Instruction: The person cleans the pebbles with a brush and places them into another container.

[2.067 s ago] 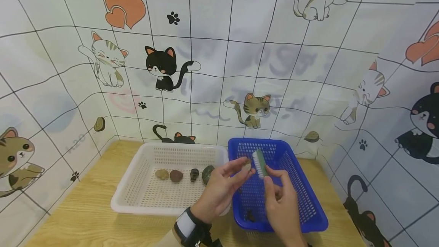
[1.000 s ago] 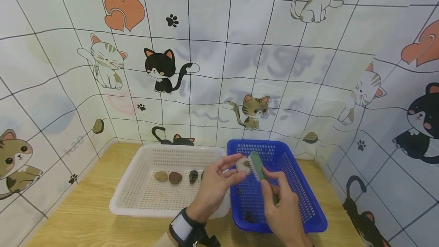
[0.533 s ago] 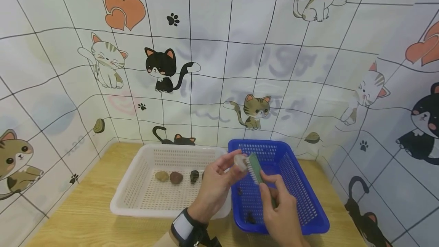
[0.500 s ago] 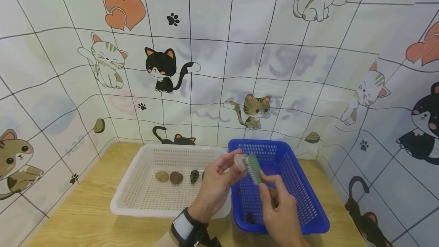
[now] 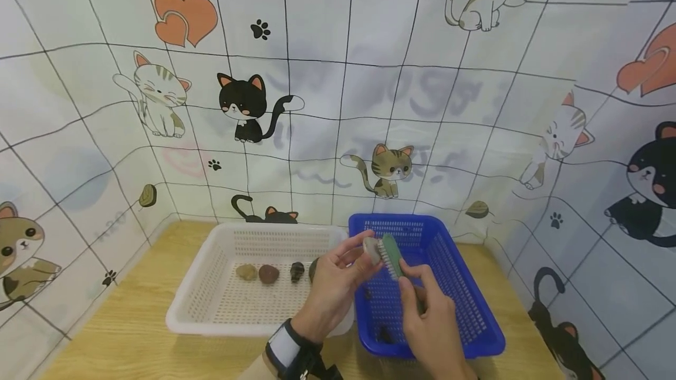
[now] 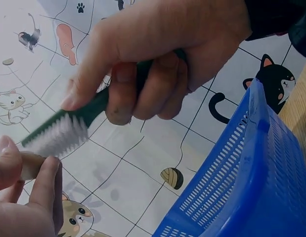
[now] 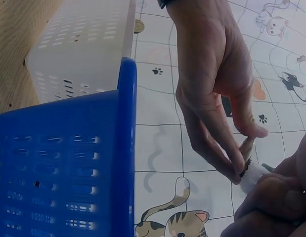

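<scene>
My left hand pinches a pale, flat stone between thumb and fingers, above the blue basket. A green brush with white bristles is gripped by my right hand. Its bristles meet the stone's right face in the head view. In the left wrist view the bristles lie along the edge of the stone, and the fingers of my right hand wrap the handle. The right wrist view shows the bristles against the stone's end, the brush mostly hidden by my fingers.
A white basket stands on the wooden table at left, holding several stones, among them a reddish-brown stone and a yellowish stone. The blue basket beside it holds small dark pieces. A cat-print sheet backs the table.
The brush was apart from the stone about two seconds ago and now meets it. My left hand has turned the stone from face-on to nearly edge-on. Both grips are kept.
</scene>
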`<state>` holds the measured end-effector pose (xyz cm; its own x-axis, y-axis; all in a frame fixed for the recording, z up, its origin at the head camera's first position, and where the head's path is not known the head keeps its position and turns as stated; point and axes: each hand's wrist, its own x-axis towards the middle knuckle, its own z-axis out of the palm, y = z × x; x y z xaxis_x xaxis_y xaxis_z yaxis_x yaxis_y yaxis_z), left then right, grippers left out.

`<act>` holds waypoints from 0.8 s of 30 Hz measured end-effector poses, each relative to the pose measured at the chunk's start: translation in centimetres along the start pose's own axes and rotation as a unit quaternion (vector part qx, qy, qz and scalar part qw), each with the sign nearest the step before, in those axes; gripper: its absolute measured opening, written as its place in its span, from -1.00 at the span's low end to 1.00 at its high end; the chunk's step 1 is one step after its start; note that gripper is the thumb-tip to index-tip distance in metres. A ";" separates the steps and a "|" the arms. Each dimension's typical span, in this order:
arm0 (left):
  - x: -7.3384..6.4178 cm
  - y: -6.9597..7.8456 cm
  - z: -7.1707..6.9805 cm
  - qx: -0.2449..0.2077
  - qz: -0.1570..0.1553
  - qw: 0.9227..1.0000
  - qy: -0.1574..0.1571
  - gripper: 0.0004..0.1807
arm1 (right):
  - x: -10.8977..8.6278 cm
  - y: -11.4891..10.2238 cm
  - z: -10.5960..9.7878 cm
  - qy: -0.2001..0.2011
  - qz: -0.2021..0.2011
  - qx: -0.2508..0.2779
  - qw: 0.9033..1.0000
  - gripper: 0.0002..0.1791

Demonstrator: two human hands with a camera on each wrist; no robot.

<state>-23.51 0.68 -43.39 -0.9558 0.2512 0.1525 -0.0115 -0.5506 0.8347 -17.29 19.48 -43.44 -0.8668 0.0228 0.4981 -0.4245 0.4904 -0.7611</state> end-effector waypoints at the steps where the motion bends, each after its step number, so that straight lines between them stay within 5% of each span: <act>1: 0.1 0.0 0.0 0.000 0.003 1.000 0.007 -0.32 | 0.0 0.0 0.0 -0.004 0.000 0.005 1.000 -0.81; 5: 0.2 -0.3 0.1 0.024 -0.010 1.000 0.013 -0.33 | 0.0 -0.2 0.3 -0.024 0.003 0.029 0.999 -0.83; 10: 0.2 -0.7 0.1 0.024 -0.043 0.999 -0.009 -0.31 | 0.3 0.1 -0.1 -0.002 -0.011 -0.023 1.000 -0.87; 14: 0.3 -0.8 0.2 0.007 -0.029 1.000 0.003 -0.32 | 0.5 0.2 -0.7 -0.011 0.003 -0.058 0.998 -0.86; 19: 0.4 -0.9 0.3 0.008 -0.025 0.999 0.024 -0.36 | 0.3 -0.1 -0.9 -0.041 0.028 -0.036 0.998 -0.87; 24: 0.4 -1.2 0.4 0.020 -0.044 0.999 0.000 -0.35 | 0.6 0.3 -0.9 -0.019 0.011 -0.041 0.999 -0.86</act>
<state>-23.73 1.75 -44.09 -0.9518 0.2966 0.0782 -0.0831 -0.4948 0.8650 -17.73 20.38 -42.95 -0.8858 0.0011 0.4640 -0.3840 0.5596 -0.7344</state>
